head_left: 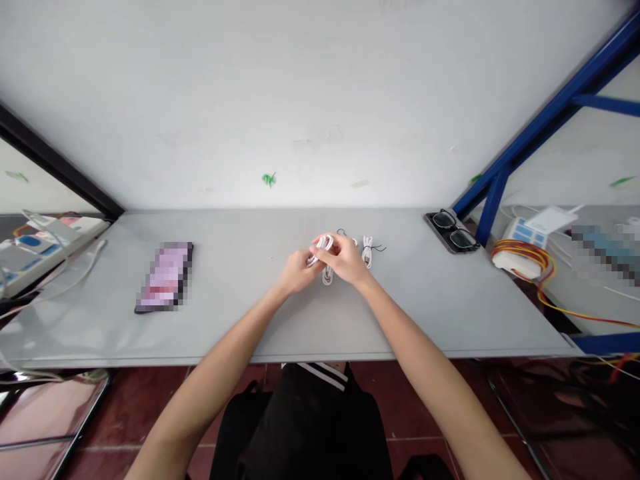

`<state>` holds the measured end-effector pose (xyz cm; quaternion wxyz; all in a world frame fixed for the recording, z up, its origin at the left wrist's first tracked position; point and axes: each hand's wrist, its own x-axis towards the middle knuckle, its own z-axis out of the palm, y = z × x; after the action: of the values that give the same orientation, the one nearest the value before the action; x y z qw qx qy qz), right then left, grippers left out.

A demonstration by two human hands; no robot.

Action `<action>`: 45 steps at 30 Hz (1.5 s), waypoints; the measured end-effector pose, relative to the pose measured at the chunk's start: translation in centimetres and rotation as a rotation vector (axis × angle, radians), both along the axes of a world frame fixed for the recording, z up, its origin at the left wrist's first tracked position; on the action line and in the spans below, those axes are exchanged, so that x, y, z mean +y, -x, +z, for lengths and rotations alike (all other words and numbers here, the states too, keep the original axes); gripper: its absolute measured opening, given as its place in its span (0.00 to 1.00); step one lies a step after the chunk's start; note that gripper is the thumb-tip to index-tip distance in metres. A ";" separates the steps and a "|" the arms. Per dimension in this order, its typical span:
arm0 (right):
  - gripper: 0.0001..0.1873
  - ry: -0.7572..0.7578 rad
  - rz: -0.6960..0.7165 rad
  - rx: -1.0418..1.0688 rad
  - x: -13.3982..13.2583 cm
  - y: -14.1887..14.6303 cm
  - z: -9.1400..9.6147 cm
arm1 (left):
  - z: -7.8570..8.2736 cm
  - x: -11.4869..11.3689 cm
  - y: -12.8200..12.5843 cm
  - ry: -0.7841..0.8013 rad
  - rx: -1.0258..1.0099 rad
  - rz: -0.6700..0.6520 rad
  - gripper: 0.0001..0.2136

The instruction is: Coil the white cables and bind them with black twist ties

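The left hand [297, 272] and right hand [343, 260] meet above the near middle of a grey table [240, 320], both closed around a looped white cable [327, 275]. Their fingers cover much of the coil, so how firmly it is held is hard to judge. It should handle light, soft and springy, and is best taken by the gathered loops. Just beside lies a second white cable [367, 255]. Farther off are a pixelated phone [165, 277] to the left and black-framed glasses [453, 231] to the right.
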<state>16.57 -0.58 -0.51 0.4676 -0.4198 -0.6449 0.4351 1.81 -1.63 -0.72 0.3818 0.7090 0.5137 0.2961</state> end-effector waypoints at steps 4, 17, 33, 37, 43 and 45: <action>0.19 -0.060 0.002 -0.161 -0.1 -0.3 0.1 | -0.7 0.2 0.1 0.030 0.025 -0.009 0.13; 0.17 -0.046 -0.315 0.110 1.4 -3.2 0.9 | 0.1 0.7 1.2 0.101 -0.339 0.200 0.16; 0.10 0.111 -0.485 -1.038 6.7 -5.0 -1.1 | 0.2 0.3 0.8 0.108 -0.147 0.181 0.17; 0.08 0.142 -0.493 -1.072 6.9 -4.6 -1.3 | 0.1 0.3 0.8 0.076 -0.136 0.179 0.17; 0.08 0.086 -0.469 -1.056 6.9 -4.5 -1.6 | 0.1 0.3 0.8 0.083 -0.136 0.162 0.17; 0.07 0.047 -0.484 -1.020 6.9 -4.5 -1.7 | 0.1 0.3 0.8 0.089 -0.139 0.162 0.17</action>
<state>21.11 6.32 -2.24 0.1738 -0.7231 -0.6647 0.0716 1.01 -1.34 -0.63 0.4223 0.6254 0.5541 0.3515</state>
